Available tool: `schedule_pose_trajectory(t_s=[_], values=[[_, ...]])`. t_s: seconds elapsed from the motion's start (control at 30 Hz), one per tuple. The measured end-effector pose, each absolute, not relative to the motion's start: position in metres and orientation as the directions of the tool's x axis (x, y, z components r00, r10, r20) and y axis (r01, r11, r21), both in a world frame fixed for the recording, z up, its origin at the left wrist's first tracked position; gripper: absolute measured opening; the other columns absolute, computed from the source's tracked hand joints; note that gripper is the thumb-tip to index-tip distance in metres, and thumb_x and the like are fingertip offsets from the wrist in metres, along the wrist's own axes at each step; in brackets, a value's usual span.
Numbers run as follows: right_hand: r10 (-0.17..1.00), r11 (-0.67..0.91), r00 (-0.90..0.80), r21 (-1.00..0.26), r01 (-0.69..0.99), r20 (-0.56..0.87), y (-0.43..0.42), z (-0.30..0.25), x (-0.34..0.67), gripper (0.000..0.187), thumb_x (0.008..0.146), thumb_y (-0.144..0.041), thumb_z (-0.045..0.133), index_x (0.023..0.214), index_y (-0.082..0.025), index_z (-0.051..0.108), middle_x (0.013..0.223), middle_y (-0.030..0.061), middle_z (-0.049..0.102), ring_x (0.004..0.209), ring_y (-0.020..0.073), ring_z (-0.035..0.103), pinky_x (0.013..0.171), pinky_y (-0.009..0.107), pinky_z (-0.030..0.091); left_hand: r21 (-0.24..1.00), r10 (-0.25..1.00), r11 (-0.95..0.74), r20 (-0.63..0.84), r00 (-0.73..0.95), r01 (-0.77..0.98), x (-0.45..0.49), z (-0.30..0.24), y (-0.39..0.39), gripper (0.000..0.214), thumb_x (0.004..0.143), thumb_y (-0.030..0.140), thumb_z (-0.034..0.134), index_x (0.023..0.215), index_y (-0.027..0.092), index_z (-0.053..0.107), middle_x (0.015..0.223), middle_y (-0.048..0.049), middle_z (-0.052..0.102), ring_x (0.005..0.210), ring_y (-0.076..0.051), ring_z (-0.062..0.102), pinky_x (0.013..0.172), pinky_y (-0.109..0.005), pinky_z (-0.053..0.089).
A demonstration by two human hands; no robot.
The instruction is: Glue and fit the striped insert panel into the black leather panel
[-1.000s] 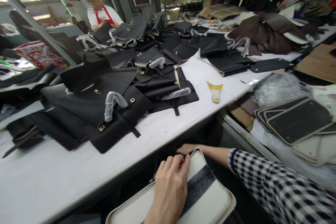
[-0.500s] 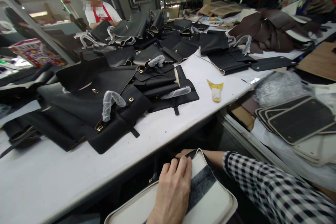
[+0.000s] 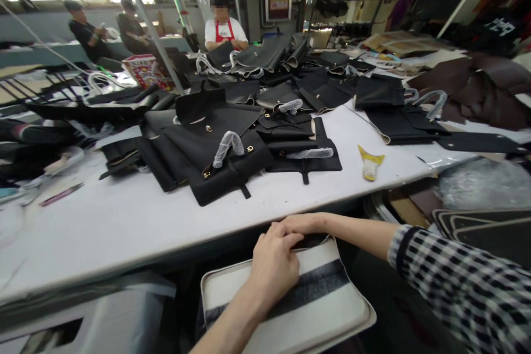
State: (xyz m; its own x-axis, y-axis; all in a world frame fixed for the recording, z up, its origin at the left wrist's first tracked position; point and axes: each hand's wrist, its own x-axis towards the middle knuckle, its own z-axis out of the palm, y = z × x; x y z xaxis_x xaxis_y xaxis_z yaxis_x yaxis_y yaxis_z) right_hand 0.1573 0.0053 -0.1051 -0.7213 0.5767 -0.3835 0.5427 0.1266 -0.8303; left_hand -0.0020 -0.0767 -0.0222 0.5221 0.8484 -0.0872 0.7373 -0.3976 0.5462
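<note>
A pale bag with a dark band across it point(image 3: 319, 314), seemingly turned inside out, lies below the table edge, close to my body. My left hand point(image 3: 276, 259) is closed over its far rim, fingers curled and thumb bent inward. Beside it my right hand point(image 3: 305, 224) reaches across from the right, closed on the same rim, its fingertips mostly hidden behind my left hand. Between the hands and the pale side shows a bit of black leather point(image 3: 313, 241).
Black leather bags point(image 3: 232, 168) with plastic-wrapped handles crowd the white table point(image 3: 136, 232). A yellow-and-white piece point(image 3: 370, 163) lies to their right. Dark panels point(image 3: 489, 232) are stacked right, brown leather point(image 3: 473, 88) behind. A person in a red apron point(image 3: 225, 30) sits across.
The view has swung left and the bag now appears flatter. My right hand has come up from behind the rim and now meets my left hand there.
</note>
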Motion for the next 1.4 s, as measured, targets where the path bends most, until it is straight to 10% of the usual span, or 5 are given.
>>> schedule_pose_trajectory(t_s=[0.2,0.83,1.4], values=[[0.531,0.023,-0.652,-0.76,0.65,-0.541,-0.01,-0.082,0.132,0.079,0.097,-0.065,0.011,0.113,-0.01,0.066,0.095,0.0125,0.073,0.081,0.0194,0.067,0.073,0.029,0.053,0.521,0.92,-0.157,-0.232,0.316,0.839,-0.066,-0.02,-0.074,0.021,0.067,0.022,0.059,0.088,0.024,0.063,0.092,0.0007,0.066,0.092,-0.021,0.059,0.077,-0.035,0.038],[0.588,0.689,-0.778,-0.365,0.626,-0.224,-0.038,-0.07,0.112,0.049,0.104,-0.036,0.017,0.097,-0.019,0.064,0.089,0.0062,0.07,0.079,0.0245,0.064,0.064,0.033,0.032,0.571,0.879,0.011,-0.397,0.265,0.821,-0.111,-0.017,-0.074,0.015,0.068,0.034,0.062,0.081,0.029,0.068,0.085,0.0042,0.071,0.082,-0.021,0.063,0.063,-0.029,0.038],[0.508,0.616,-0.802,-0.518,0.593,-0.314,-0.042,-0.058,0.096,0.05,0.103,-0.036,0.02,0.112,-0.021,0.066,0.105,0.0066,0.071,0.091,0.0236,0.065,0.081,0.033,0.045,0.74,0.823,0.197,-0.481,0.302,0.643,-0.162,-0.042,-0.078,0.026,0.066,0.04,0.071,0.086,0.023,0.073,0.077,0.0022,0.068,0.072,-0.016,0.06,0.058,-0.024,0.039]])
